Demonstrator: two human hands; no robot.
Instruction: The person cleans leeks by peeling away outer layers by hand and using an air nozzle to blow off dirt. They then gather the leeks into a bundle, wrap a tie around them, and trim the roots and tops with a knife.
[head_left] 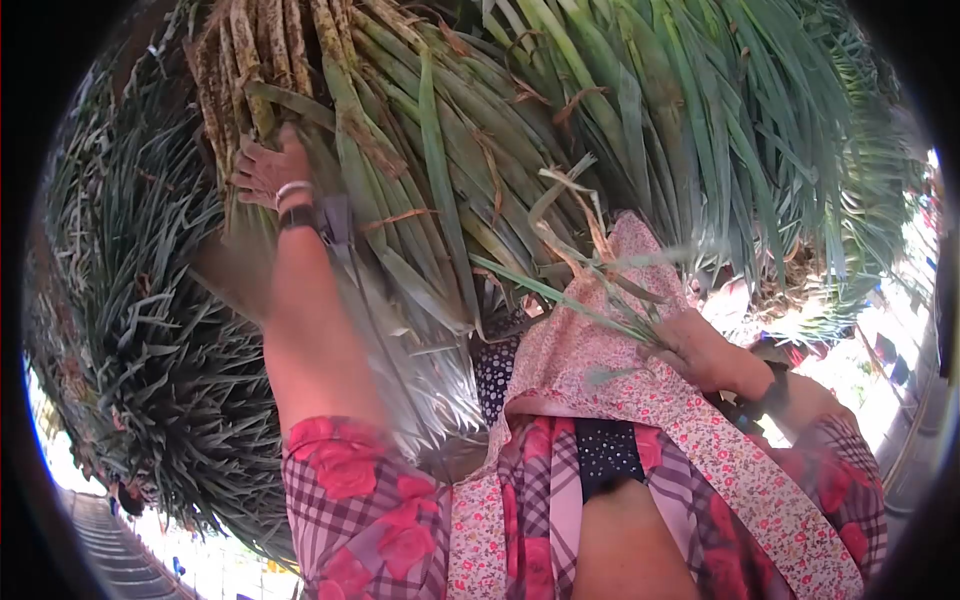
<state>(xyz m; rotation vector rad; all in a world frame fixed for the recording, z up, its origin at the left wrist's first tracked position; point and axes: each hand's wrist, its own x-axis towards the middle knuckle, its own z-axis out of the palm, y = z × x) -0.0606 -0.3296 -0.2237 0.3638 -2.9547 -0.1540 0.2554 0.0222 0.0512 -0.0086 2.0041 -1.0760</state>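
Observation:
My left hand (pixel 272 172) lies on long, strap-like leaves (pixel 400 190), its fingers spread and pointing left. A white bangle and a dark wristband are on that wrist. The leaves are green with brown, withered and spotted parts, mostly toward the top left. My right hand (pixel 697 350), in front of the apron (pixel 630 265), is closed around a thin bunch of leaf strips (pixel 620 312). Some strips are green and some are dry and brown; they fan out to the upper left, partly blurred. What the leaves grow from is hidden.
A tall mass of darker, narrow leaves (pixel 130 330) stands at the left. Another thick heap of green leaves (pixel 720 120) fills the upper right. Pale, shiny sheeting (pixel 415 375) shows below the left-hand leaves. Corrugated surfaces (pixel 110 545) appear at the lower left edge.

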